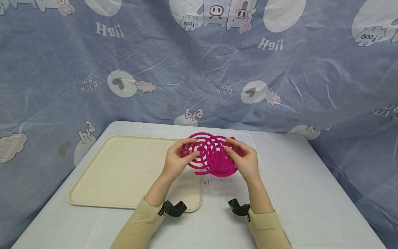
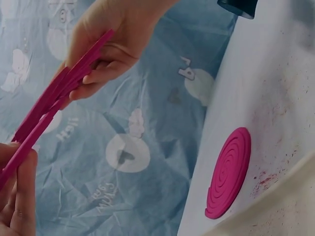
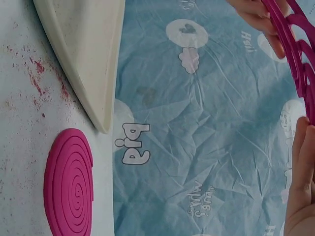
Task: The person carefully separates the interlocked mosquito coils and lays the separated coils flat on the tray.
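Both hands raised above the middle of the tabletop, toward its far edge, palms facing each other. Left hand pinches the left rim of a pair of interlocked pink spiral coils, thumb and fingers curled round the strands. Right hand pinches the right rim the same way, fingertips on top, thumb under. The coils are partly pulled apart, two offset spirals overlapping in the middle, held off the surface and tilted toward the camera. In the left wrist view the held coils show edge-on as thin pink strips running between the two hands.

Both forearms come in from the near edge, beige sleeves, a black camera mount on each wrist.

A second pink coil disc, unseparated, lies flat on the tabletop just under the hands, near the tray's right edge; clear in the wrist views.

Cream tray sits on the left half of the tabletop, its near right corner close to the left wrist. White table cover has pink crumbs and smears around the flat disc. Blue cartoon-print cloth hangs behind and around the table.
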Demonstrator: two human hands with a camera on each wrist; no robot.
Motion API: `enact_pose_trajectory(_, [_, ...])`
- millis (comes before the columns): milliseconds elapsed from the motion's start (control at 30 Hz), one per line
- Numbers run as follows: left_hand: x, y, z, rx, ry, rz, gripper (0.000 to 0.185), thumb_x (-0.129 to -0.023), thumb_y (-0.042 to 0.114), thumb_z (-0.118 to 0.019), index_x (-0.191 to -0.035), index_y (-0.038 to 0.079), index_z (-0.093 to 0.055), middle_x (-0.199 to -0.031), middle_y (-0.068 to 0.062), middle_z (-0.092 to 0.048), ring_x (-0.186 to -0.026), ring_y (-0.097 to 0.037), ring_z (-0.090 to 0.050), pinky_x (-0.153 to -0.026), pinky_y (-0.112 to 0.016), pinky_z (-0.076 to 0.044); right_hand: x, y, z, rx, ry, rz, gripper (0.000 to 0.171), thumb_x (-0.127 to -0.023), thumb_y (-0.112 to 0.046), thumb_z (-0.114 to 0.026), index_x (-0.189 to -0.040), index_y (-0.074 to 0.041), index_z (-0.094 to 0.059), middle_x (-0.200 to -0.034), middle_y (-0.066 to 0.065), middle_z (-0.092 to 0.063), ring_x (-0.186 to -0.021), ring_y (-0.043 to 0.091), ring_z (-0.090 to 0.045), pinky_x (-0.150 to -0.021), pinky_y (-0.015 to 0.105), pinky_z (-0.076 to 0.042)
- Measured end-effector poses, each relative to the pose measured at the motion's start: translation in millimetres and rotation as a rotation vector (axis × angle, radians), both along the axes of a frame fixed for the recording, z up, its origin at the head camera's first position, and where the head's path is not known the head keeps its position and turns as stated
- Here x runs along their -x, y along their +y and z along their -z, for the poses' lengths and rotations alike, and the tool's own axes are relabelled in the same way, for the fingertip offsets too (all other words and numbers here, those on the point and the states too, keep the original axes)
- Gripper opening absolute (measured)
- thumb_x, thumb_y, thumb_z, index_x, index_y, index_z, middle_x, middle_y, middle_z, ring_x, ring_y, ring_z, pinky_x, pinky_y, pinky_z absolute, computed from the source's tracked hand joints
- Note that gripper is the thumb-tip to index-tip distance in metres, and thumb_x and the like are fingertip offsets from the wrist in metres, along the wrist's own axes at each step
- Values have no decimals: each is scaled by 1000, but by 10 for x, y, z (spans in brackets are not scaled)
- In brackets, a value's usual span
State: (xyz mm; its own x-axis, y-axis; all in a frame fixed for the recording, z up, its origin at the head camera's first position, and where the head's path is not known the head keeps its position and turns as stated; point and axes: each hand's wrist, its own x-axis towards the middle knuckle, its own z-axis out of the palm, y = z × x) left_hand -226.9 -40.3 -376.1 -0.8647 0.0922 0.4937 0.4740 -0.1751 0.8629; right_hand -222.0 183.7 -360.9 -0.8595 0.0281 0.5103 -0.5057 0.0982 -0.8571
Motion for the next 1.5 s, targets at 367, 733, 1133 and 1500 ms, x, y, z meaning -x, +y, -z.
enact_pose_trajectory(367, [-1,53,8,-111,8,-75,36,-78,-3,-73,-112,-5,-59,-110,-19,-58,-101,-43,-57,-79,-33,-54,-13,-85,-21,132,-10,44,31,-83,3,-68,-114,7,-63,-106,8,-66,-84,12,-64,-67,19,-54])
enact_pose_trajectory(733, [6,-238,-53,244,-32,420,29,-79,-6,-69,-107,-6,-65,-107,-20,-62,-76,-17,-63,-66,-30,-56,-42,296,-41,-222,-173,-624,19,-86,4,-63,-104,7,-61,-85,5,-64,-61,11,-57,-54,25,-52])
enact_pose_trajectory(1133, [5,-187,-52,225,-65,270,39,-81,0,-71,-118,-5,-61,-118,-17,-59,-89,-18,-64,-73,-34,-56,-30,286,-56,-259,-195,-444,23,-85,1,-65,-106,10,-63,-84,6,-70,-67,16,-65,-62,29,-56])
enact_pose_trajectory(1500, [22,-171,-74,17,-28,85,37,-81,0,-71,-117,-3,-61,-107,-13,-62,-80,-17,-64,-73,-34,-56,-7,207,-54,18,-74,-175,24,-84,4,-66,-106,10,-63,-90,-1,-71,-67,11,-64,-61,23,-55])
